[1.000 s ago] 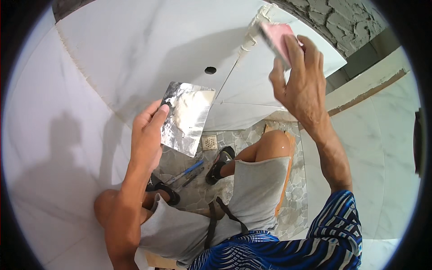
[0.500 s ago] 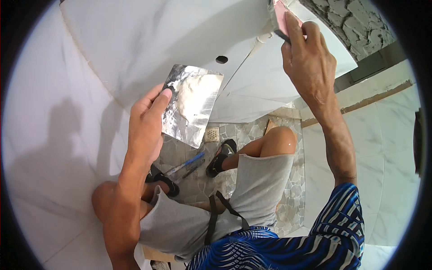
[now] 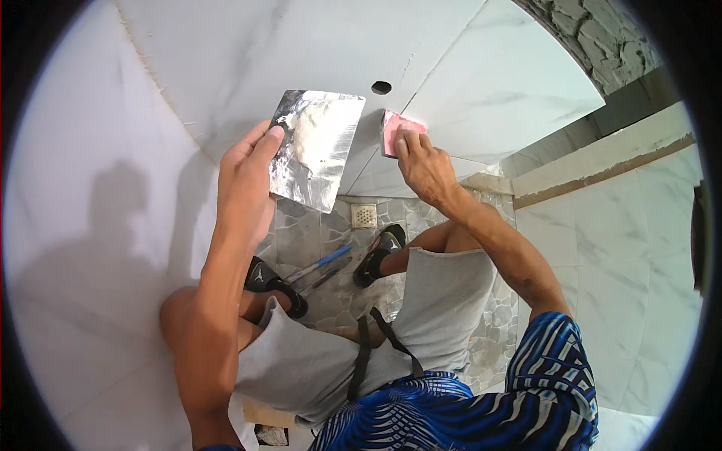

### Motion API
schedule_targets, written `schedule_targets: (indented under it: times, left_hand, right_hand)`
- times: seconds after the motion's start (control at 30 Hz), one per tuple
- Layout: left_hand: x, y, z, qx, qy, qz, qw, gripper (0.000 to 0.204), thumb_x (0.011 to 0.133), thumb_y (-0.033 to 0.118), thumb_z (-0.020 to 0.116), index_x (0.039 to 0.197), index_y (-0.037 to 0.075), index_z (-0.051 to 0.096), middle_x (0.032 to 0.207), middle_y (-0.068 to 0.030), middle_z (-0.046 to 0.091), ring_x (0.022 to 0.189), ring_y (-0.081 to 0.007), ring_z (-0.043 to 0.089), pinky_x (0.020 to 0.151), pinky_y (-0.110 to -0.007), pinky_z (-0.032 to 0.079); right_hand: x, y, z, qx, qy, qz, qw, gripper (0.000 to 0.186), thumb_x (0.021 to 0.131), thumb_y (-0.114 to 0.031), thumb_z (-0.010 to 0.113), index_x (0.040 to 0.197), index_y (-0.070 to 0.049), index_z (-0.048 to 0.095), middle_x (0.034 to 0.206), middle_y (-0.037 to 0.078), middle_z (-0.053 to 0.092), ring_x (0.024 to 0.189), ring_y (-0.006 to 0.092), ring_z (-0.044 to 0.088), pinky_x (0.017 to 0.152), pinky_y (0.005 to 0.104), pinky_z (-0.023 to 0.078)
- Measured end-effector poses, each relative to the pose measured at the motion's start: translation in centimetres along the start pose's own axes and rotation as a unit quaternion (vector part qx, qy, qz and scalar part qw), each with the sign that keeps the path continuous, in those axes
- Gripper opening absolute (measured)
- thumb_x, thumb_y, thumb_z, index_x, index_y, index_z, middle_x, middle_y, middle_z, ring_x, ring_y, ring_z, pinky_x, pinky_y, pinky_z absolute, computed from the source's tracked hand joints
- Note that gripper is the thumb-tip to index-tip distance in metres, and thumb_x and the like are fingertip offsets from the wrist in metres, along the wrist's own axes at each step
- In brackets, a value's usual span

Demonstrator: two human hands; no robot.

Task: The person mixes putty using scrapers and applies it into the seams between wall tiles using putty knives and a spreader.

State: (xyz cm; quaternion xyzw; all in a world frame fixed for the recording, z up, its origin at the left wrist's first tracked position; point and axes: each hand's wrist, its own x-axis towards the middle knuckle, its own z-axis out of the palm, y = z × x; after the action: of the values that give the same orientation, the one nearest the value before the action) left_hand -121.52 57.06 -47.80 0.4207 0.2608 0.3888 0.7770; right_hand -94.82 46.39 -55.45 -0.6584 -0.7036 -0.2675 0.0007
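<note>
My left hand (image 3: pixel 252 161) grips a shiny rectangular metal plate (image 3: pixel 323 180) by its left edge, thumb on top. A heap of off-white paste (image 3: pixel 310 135) lies on the plate. In my right hand (image 3: pixel 429 169) is a small flat pink spreader (image 3: pixel 393 126) with a dark edge, fingers closed round its near side. The spreader is against the white marbled wall tiles (image 3: pixel 496 90), over the slanting tile joint, below a round dark hole (image 3: pixel 381 88). The plate hangs to the left of the spreader, apart from it.
On the grey stone-patterned floor (image 3: pixel 301 218) are a square drain grate (image 3: pixel 364 216) and a blue-handled tool (image 3: pixel 331 255) between my feet. A tiled wall (image 3: pixel 98 248) rises at left. At right a ledge (image 3: pixel 602 161) runs along another tiled wall; rough mortar (image 3: pixel 583 30) shows at upper right.
My right hand has brought the spreader down and left along the joint, from the upper part to beside the plate. The upper joint looks smoother. My left hand with the plate has risen slightly.
</note>
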Motion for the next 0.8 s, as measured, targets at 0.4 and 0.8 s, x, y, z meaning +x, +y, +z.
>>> schedule_targets:
  times: [0.4, 0.8]
  left_hand:
    - [0.5, -0.8, -0.2, 0.009, 0.026, -0.011, 1.000, 0.028, 0.100, 0.015, 0.043, 0.116, -0.003, 0.056, 0.100, -0.0082, 0.066, 0.082, -0.0131, 0.066, 0.067, -0.030, 0.056]
    - [0.1, -1.1, -0.4, -0.063, -0.040, -0.084, 0.994, 0.028, 0.100, 0.015, 0.041, 0.119, -0.002, 0.053, 0.108, -0.0100, 0.063, 0.091, -0.0160, 0.065, 0.075, -0.032, 0.056]
  right_hand:
    - [-1.2, 0.1, -9.4, 0.741, -0.022, 0.366, 0.562, 0.032, 0.093, -0.021, 0.060, 0.110, 0.007, 0.059, 0.095, 0.009, 0.063, 0.084, 0.0168, 0.059, 0.077, 0.0310, 0.048]
    - [2.7, -6.4, -11.7, 0.311, 0.169, 0.017, 0.935, 0.081, 0.055, 0.009, 0.062, 0.133, -0.012, 0.054, 0.125, 0.011, 0.052, 0.107, 0.0324, 0.051, 0.090, 0.0409, 0.047]
